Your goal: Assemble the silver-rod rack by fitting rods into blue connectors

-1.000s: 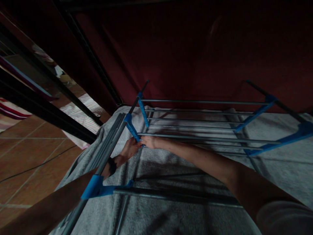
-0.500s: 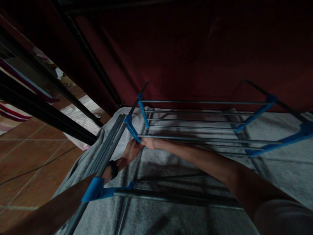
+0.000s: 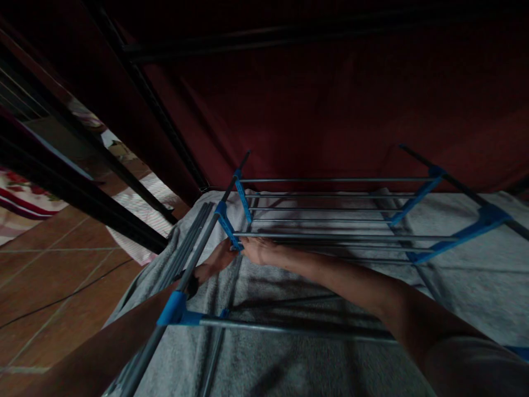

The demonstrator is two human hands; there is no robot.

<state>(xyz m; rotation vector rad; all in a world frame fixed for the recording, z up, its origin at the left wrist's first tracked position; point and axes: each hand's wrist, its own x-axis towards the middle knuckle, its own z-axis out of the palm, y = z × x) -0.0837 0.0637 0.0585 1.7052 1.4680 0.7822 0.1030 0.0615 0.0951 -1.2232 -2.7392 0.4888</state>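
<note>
the fingertips of the left hand (image 3: pixel 222 257) and right hand (image 3: pixel 258 251) fade into shade at the lower end of a blue bracket (image 3: pixel 227 225), so i cannot tell whether either grip is clamped on it or only touching, while a tube crosses the left wrist and the right forearm covers one end of the nearest crossbar (image 3: pixel 297 329). the rack (image 3: pixel 351 237) lies on the grey blanket (image 3: pixel 475 286), reaching toward its far edge, its near and right ends cut off. dull grey tubes span its bright blue brackets in parallel rows.
</note>
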